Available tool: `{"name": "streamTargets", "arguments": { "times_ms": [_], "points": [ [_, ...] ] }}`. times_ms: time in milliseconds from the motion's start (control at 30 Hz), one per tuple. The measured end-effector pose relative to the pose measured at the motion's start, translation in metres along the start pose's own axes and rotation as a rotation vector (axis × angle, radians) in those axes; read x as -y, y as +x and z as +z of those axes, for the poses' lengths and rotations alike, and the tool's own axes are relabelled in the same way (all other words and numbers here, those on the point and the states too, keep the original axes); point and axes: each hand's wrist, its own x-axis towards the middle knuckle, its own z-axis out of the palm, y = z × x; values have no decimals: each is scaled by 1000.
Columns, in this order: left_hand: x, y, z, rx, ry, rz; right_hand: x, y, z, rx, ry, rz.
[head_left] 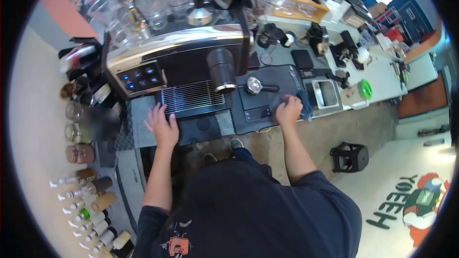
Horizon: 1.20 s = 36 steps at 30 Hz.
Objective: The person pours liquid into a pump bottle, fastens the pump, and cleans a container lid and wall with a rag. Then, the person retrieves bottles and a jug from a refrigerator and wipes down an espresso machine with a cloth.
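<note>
My left hand (pixel 163 125) is open with its fingers spread, at the front left corner of the metal drip tray (pixel 193 97) of an espresso machine (pixel 181 50). My right hand (pixel 288 111) is closed at the right side of the black mat (pixel 282 79), its fingers curled against a dark blue cloth (pixel 304 105); the fingertips are partly hidden. Left of that hand, a portafilter (pixel 254 85) with a dark handle lies on the mat, above a flat black scale (pixel 258 113). A dark cylinder (pixel 222 69) juts from the machine's front.
A tamper (pixel 199 0) and glasses (pixel 155 9) stand on top of the machine. Jars (pixel 79 154) and pump bottles (pixel 91 188) line the left wall. To the right are a small metal sink (pixel 326 93), a green-lidded container (pixel 365 89) and a black stool (pixel 350 156).
</note>
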Motion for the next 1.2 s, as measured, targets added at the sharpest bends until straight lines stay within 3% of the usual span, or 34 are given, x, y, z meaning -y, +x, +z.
{"name": "streamTargets", "arguments": {
  "times_ms": [33, 67, 133, 233, 267, 333, 433, 467, 533, 633, 700, 767, 833, 900, 967, 1067, 1200],
  "points": [
    [7, -2, 3, 39, 45, 12, -17, 4, -7, 8, -124, 150],
    [6, -1, 0, 52, 57, 22, -33, 5, -12, -3, -136, 170],
    [2, 2, -7, 109, 75, -4, -59, 6, -12, 144, -361, 346],
    [-3, 4, -13, 128, 93, -7, -95, 16, -14, 171, -390, 319],
    [-3, 5, -13, 162, 116, -21, -102, 25, -18, 289, -373, 370],
    [-4, 4, -15, 182, 133, 13, -97, 31, -27, 159, -358, 286],
    [-7, 2, -26, 213, 141, 80, -94, 24, -13, -327, 4, -61],
    [-9, 1, -32, 249, 176, 76, -77, 20, -22, -320, 17, -63],
    [-1, -2, -27, 232, 177, 89, -17, 4, -53, -166, 397, 227],
    [3, 0, -26, 214, 169, 113, 71, -30, -55, -152, 714, 7],
    [6, 2, -26, 209, 166, 114, 123, -42, -46, -119, 621, -218],
    [11, 3, -24, 182, 135, 142, 156, -57, -16, 71, 485, -442],
    [12, 4, -25, 173, 149, 148, 204, -81, 6, 182, 382, -520],
    [15, 6, -25, 172, 158, 167, 228, -98, 37, 133, 374, -584],
    [19, 8, -24, 163, 159, 167, 262, -106, 47, 250, 475, -757],
    [21, 8, -25, 169, 152, 187, 306, -124, 58, 287, 615, -827],
    [26, 15, -32, 181, 151, 186, 310, -116, 57, 287, 638, -855]
  ]
}}
